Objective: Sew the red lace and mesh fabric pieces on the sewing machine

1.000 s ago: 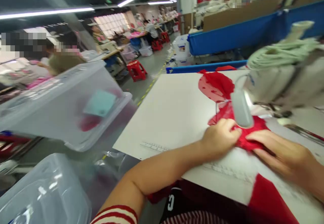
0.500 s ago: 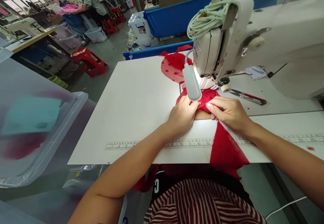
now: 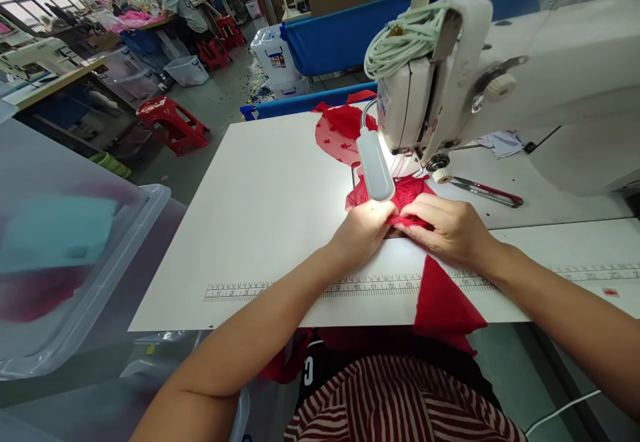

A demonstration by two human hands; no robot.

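Red lace fabric (image 3: 407,192) lies bunched under the head of a white sewing machine (image 3: 407,105). My left hand (image 3: 364,227) pinches its near edge, just below a small grey lamp (image 3: 376,165) that partly covers the cloth. Close beside it, my right hand (image 3: 445,225) grips the same edge between thumb and fingers, the two hands almost touching. A plain red cloth piece (image 3: 443,299) hangs from under my right hand over the table's front edge. Sheer red fabric with dark spots (image 3: 340,134) spreads behind the lamp. The needle area is mostly hidden.
Thread snips (image 3: 487,192) lie right of the machine head. A printed ruler (image 3: 370,287) runs along the white table (image 3: 200,229). On the left stands a clear plastic bin (image 3: 145,229). A red stool (image 3: 173,124) and a seated person (image 3: 183,12) are farther back.
My right hand has shifted slightly left, closing in on my left hand. The fabric edge between them is now gathered up, and the camera view has moved a little.
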